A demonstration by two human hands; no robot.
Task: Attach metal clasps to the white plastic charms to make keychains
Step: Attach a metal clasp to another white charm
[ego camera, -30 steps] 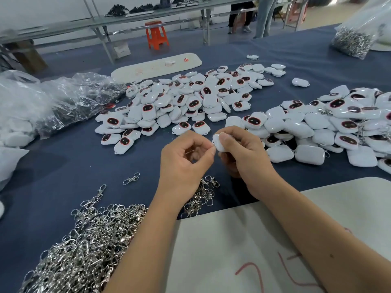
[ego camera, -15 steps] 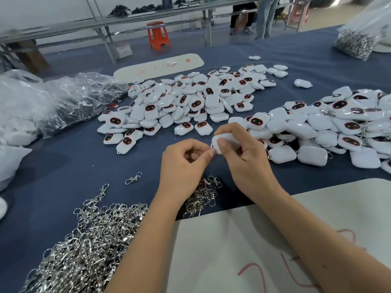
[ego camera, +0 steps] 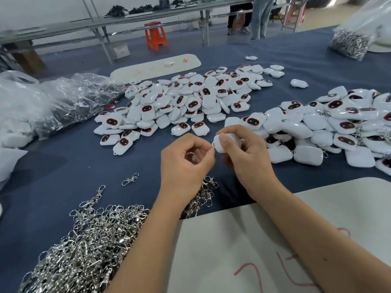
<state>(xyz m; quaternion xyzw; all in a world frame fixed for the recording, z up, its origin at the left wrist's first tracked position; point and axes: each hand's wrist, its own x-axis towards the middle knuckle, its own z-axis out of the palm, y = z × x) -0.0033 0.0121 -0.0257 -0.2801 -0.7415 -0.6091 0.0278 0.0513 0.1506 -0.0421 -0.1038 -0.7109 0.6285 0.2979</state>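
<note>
My right hand (ego camera: 247, 159) grips a white plastic charm (ego camera: 229, 141) above the blue table, thumb pressed on its top. My left hand (ego camera: 186, 163) pinches a small metal clasp (ego camera: 213, 147) whose tip touches the charm's left end; most of the clasp is hidden by my fingers. A heap of loose white charms (ego camera: 186, 102) with dark red-rimmed faces lies behind my hands. More charms (ego camera: 330, 132), some with clasps on, are piled to the right. A big heap of silver clasps (ego camera: 84, 246) lies at the lower left.
A single clasp (ego camera: 130, 179) lies alone on the blue cloth (ego camera: 63, 166). Clear plastic bags (ego camera: 53, 102) sit at the left, a bag of clasps (ego camera: 351, 41) at the far right. A white board (ego camera: 264, 240) with red marks lies under my forearms. An orange stool (ego camera: 156, 34) stands beyond the table.
My right hand has turned the charm slightly and its thumb now sits on top. My left hand keeps the clasp against the charm's end. Both hands stay in nearly the same place.
</note>
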